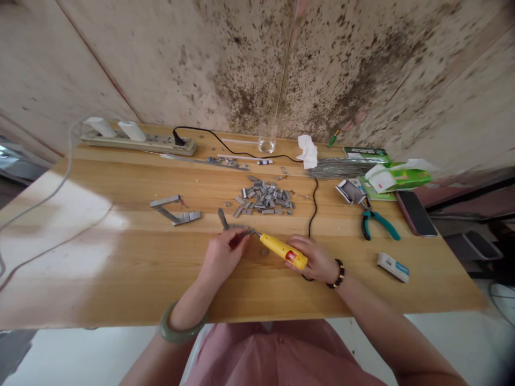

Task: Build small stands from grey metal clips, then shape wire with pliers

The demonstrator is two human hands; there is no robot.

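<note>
My left hand [224,256] is closed, fingers pinching a thin grey strip [248,232] that looks like joined staples. Just beyond these fingers stands an angled grey piece [223,219], partly hidden by the hand. In my right hand [316,258] is a yellow-handled soldering iron [279,249], with a red switch on its side. Its metal tip points left and meets or nearly meets the strip. A heap of short grey staple blocks [267,197] lies beyond both hands. To the left rests a bent frame [164,212] of similar blocks.
A power strip [156,143] lies back left; a black cord [314,209] runs past my right hand. Around the back and right are a clear cup [266,143], tissue [308,151], metal wires [341,167], an open small box [351,191], teal pliers [382,222], a phone [416,213] and a small carton [393,267].
</note>
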